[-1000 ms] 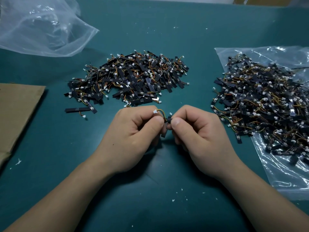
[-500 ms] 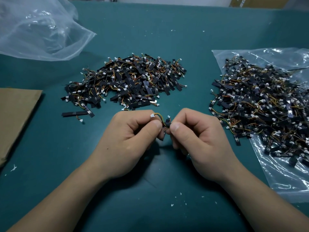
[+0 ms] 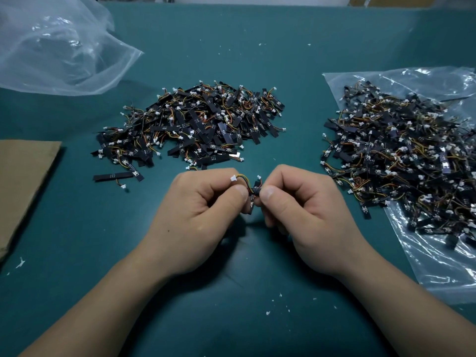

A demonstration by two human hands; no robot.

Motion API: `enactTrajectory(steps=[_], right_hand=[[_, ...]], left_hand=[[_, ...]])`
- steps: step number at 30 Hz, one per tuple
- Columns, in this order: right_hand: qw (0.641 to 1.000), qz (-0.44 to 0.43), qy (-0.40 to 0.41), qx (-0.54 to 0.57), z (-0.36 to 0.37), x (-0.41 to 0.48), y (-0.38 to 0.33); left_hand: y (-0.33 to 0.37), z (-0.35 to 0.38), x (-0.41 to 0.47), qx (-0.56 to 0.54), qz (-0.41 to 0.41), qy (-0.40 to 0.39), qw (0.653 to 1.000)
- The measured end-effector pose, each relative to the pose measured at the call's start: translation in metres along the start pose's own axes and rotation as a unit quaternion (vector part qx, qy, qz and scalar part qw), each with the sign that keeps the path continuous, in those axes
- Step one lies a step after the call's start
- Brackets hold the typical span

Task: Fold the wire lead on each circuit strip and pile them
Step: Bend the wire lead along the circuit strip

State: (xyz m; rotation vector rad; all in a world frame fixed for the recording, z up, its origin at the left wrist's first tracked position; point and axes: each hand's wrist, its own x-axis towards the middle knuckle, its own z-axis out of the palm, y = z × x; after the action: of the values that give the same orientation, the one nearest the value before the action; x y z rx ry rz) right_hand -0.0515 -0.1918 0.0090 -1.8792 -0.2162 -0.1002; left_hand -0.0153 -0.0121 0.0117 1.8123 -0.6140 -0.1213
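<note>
The small black circuit strip point(image 3: 253, 195) stands nearly upright between the two thumbs. Its orange-and-yellow wire lead point(image 3: 244, 179) arches toward 10 o'clock and ends in a white plug point(image 3: 233, 178) above the left hand point(image 3: 198, 217), which pinches the strip from 9 o'clock. The right hand point(image 3: 304, 215) pinches it from 3 o'clock. This fold looks under way, not finished. At 12 o'clock a loose pile of black strips point(image 3: 195, 124) lies on the teal table point(image 3: 231, 318), probably done. At 2 o'clock a larger heap point(image 3: 401, 155) on a clear plastic bag point(image 3: 438, 266) probably waits, so much remains.
</note>
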Motion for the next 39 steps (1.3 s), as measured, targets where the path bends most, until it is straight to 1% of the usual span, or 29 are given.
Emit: enactTrajectory(steps=[3, 6, 10, 12, 13, 14, 16, 17, 18, 20, 21, 23, 24, 26, 29, 31, 33, 36, 39], right_hand=[[1.000, 0.007, -0.004, 0.001, 0.000, 0.000, 0.002], [0.999, 0.002, -0.016, 0.032, -0.001, -0.001, 0.001], [0.998, -0.011, -0.065, 0.007, -0.003, -0.002, 0.003], [0.997, -0.016, -0.073, 0.009, -0.004, -0.002, 0.004], [0.998, -0.022, -0.056, 0.019, -0.003, -0.002, 0.004], [0.999, -0.031, -0.020, 0.033, -0.002, -0.002, 0.005], [0.992, -0.056, 0.084, 0.078, -0.001, -0.002, 0.006], [0.984, -0.059, 0.124, 0.115, 0.000, -0.001, 0.005], [0.978, -0.053, 0.147, 0.140, 0.000, 0.000, 0.005], [0.979, -0.030, 0.151, 0.130, 0.000, 0.002, 0.005], [0.984, -0.023, 0.142, 0.101, 0.001, 0.002, 0.005], [0.991, -0.021, 0.122, 0.045, 0.003, 0.002, 0.004], [0.992, -0.022, 0.116, 0.033, 0.004, 0.002, 0.004], [0.992, -0.023, 0.121, 0.027, 0.005, 0.001, 0.003], [0.986, -0.018, 0.162, 0.015, 0.004, 0.000, 0.005], [0.982, -0.013, 0.189, 0.000, 0.005, 0.001, 0.007], [0.981, -0.005, 0.194, -0.021, 0.005, 0.002, 0.008], [0.987, 0.017, 0.150, -0.055, 0.005, 0.004, 0.007], [0.992, 0.019, 0.094, -0.079, 0.005, 0.003, 0.007]], left_hand=[[-0.001, 0.001, 0.000, 0.009, -0.004, -0.003, 1.000], [-0.002, 0.000, 0.000, -0.003, 0.004, -0.003, 1.000], [-0.002, -0.001, -0.001, -0.024, 0.017, -0.012, 1.000], [-0.003, 0.001, -0.001, -0.027, 0.015, 0.018, 0.999], [-0.004, 0.001, 0.000, -0.024, 0.008, 0.052, 0.998], [-0.005, 0.001, 0.000, -0.014, 0.004, 0.088, 0.996], [-0.006, 0.001, -0.001, 0.045, 0.017, 0.137, 0.989], [-0.006, 0.002, -0.002, 0.104, 0.032, 0.145, 0.983], [-0.005, 0.003, -0.004, 0.177, 0.045, 0.141, 0.973], [-0.002, 0.007, -0.006, 0.317, 0.045, 0.110, 0.941], [-0.001, 0.009, -0.006, 0.360, 0.034, 0.086, 0.928], [-0.004, 0.012, -0.006, 0.396, 0.010, 0.040, 0.917], [-0.005, 0.012, -0.006, 0.398, 0.002, 0.031, 0.917], [-0.006, 0.011, -0.006, 0.386, 0.000, 0.038, 0.922], [-0.007, 0.011, -0.005, 0.368, 0.003, 0.047, 0.928], [-0.009, 0.010, -0.004, 0.334, 0.007, 0.068, 0.940], [-0.010, 0.008, -0.002, 0.279, 0.006, 0.100, 0.955], [-0.009, 0.006, 0.000, 0.214, 0.019, 0.128, 0.968], [-0.008, 0.005, 0.001, 0.175, 0.030, 0.149, 0.973]])
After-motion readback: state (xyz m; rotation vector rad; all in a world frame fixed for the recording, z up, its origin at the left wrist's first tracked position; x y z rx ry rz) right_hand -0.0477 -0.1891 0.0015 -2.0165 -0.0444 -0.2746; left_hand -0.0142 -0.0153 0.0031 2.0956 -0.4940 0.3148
